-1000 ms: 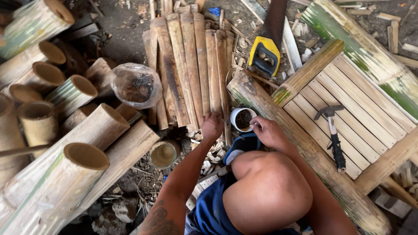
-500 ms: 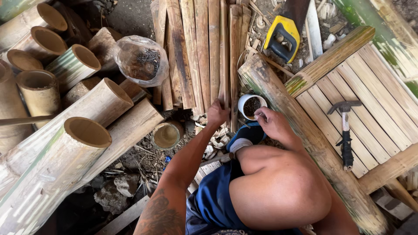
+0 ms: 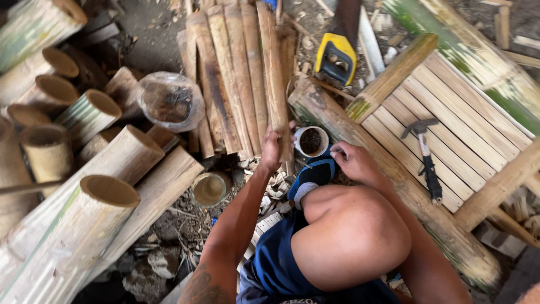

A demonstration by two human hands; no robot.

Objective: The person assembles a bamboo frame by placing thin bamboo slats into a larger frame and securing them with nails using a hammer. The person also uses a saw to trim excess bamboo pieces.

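Saw blade (image 3: 350,17) cut off, top edge.

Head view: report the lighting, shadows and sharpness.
Head view: soft, even daylight with no hard shadows; mild glare on the clear plastic bag; the left hand on a split bamboo slat, the white cup and the hammer are sharp; wide-angle bending at the edges.

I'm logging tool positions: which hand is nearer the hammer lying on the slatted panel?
Right. The right hand is by the small cup, just left of the hammer. The left hand grips a bamboo slat, farther away.
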